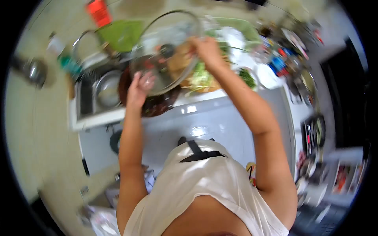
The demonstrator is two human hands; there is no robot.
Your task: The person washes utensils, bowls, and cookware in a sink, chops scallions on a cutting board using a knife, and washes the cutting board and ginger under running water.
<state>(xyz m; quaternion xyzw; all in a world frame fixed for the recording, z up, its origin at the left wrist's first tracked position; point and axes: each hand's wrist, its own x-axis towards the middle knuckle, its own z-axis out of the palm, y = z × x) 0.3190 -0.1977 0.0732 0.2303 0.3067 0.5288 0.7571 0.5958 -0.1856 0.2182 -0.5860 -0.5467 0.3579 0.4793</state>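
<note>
A large clear glass pot lid (161, 65) with a dark knob is tilted up in front of me, held between both hands. My left hand (141, 87) grips its near left edge, the fingers partly seen through the glass. On the far right side of the rim, my right hand (205, 51) is closed around the edge, slightly blurred. Beneath the lid sits a dark reddish-brown basin (157, 106), partly covered by it. Cut pale-green vegetables (201, 78) lie on a wooden board just right of the lid.
To the left is a sink (83, 100) holding a metal bowl (108, 88), with a curved faucet (82, 37) behind. A green basket (248, 27), chopped greens (247, 78) in a dish and a white plate (268, 76) stand right. Bottles and jars crowd the corner.
</note>
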